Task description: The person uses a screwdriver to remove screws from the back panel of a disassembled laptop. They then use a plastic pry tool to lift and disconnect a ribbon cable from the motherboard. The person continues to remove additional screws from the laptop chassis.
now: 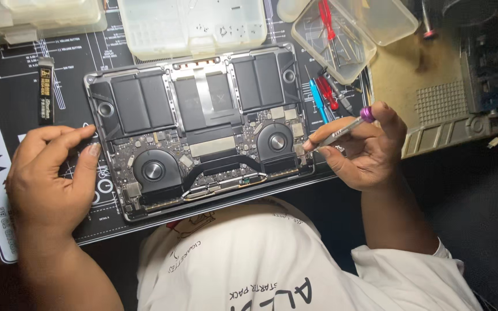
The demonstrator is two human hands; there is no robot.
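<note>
The left hand (50, 173), its fingers loose and grasping nothing, steadies the opened laptop (197, 126) on the table mat (76, 63). The right hand (361, 147) pinches a purple-capped screwdriver (344, 125), tip at the laptop's right edge. The back cover is already off; boards, fans and batteries remain seated, with parts boxes (191, 26) beyond.

Electronics repair bench: opened laptop (197, 126), screwdrivers (327, 95).

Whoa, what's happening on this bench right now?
A person is working on an opened laptop lying bottom-up on a dark work mat, its fans, batteries and board exposed. The right hand holds a slim screwdriver with a purple cap, its tip at the laptop's right edge. The left hand steadies the laptop's left edge. Behind, an open clear case holds more screwdrivers.
</note>
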